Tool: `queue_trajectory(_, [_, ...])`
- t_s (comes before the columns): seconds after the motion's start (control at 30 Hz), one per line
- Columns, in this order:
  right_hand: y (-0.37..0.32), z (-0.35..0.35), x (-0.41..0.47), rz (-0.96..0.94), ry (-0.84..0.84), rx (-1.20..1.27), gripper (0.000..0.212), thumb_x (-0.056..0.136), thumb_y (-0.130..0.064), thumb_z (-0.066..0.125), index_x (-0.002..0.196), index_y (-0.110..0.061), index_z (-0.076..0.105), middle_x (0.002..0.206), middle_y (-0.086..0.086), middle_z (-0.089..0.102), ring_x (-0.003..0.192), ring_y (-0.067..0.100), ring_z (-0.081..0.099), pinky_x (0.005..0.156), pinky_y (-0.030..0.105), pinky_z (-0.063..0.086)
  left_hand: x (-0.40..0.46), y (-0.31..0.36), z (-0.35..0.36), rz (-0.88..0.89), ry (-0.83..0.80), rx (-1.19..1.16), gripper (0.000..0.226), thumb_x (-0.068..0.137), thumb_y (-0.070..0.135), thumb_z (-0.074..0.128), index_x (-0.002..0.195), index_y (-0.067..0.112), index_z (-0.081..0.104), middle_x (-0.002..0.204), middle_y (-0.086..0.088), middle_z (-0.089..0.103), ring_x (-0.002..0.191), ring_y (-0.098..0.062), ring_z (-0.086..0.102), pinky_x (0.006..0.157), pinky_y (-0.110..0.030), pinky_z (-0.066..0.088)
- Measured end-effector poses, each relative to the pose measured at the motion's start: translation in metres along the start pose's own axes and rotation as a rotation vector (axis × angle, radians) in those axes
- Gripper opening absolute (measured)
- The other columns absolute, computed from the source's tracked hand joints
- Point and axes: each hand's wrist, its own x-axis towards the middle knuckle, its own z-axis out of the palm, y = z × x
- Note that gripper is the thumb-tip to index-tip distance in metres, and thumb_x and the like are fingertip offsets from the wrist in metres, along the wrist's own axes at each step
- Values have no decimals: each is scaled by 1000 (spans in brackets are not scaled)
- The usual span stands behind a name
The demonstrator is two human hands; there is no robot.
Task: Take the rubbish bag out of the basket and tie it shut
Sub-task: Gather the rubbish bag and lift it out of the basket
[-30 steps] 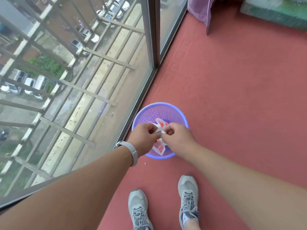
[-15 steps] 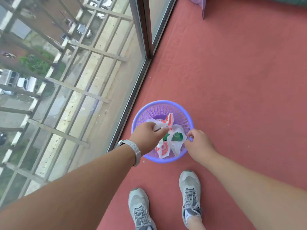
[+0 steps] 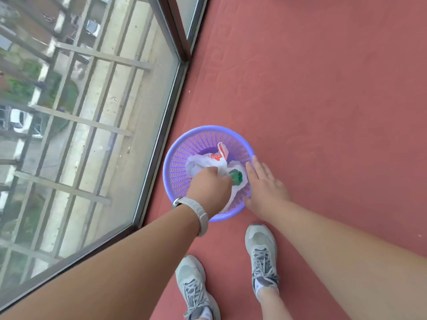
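Observation:
A round purple mesh basket (image 3: 182, 144) stands on the red floor beside the window. Inside it lies a white plastic rubbish bag (image 3: 201, 161) with red and green print, one handle sticking up. My left hand (image 3: 211, 189), with a white watch on the wrist, is inside the basket and closed on the bag's middle. My right hand (image 3: 265, 188) rests flat, fingers spread, on the basket's right rim and holds nothing. The lower part of the bag is hidden under my left hand.
A floor-to-ceiling window with a dark metal frame (image 3: 161, 139) runs along the left, close against the basket. My two grey shoes (image 3: 261, 250) stand just below the basket. Red floor (image 3: 323, 100) stretches to the right and above.
Both hands were pinched together on the bag's top; they have come apart. The right hand has let go and now lies flat on the rim. The left hand has pushed deeper into the basket.

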Motion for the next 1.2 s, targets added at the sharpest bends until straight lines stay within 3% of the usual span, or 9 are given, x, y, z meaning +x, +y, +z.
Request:
queue_trajectory(0.17, [-5,10,3,-44,23,-34,93,88,-28,61,155,-13,-2,164,2,-14,151,21,-4,114,33,26,-21,20,-22,46,104,-172,24,77,17,50,73,-6,57,62,-9,55,58,-21,45,55,-36,41])
queue_trajectory(0.37, [-10,10,5,-22,37,-15,92,89,-23,61,155,-12,-2,163,5,-16,151,19,-6,116,33,24,-45,22,-47,67,210,-246,28,75,18,54,69,-9,51,59,-9,45,55,-16,39,54,-35,35])
queue_trajectory(0.53, [-9,13,5,-44,42,-38,93,88,-22,62,155,-13,-1,163,7,-15,151,22,-6,120,33,11,-72,28,-65,112,230,-419,34,65,20,53,72,-14,53,58,-11,45,56,-15,38,51,-29,35])
queue_trajectory(0.9, [-10,7,6,-12,48,-60,94,85,-46,59,155,-25,-1,163,7,-16,151,25,-7,120,46,8,-103,48,-102,219,247,-599,14,62,13,54,54,4,61,44,0,50,45,-16,42,45,-21,36])
queue_trajectory(1.03, [-5,7,10,55,90,-20,104,81,-54,66,154,-26,-1,163,6,-14,151,26,-7,120,46,11,-103,48,-126,223,296,-706,21,59,7,50,45,14,64,46,-3,51,43,-14,40,41,-16,35])
queue_trajectory(1.2, [-8,8,8,3,113,0,101,81,-55,65,154,-23,3,164,2,-9,151,23,-2,119,43,15,-121,58,-136,281,263,-703,25,59,4,49,43,16,64,52,-6,54,45,-16,42,42,-18,36])
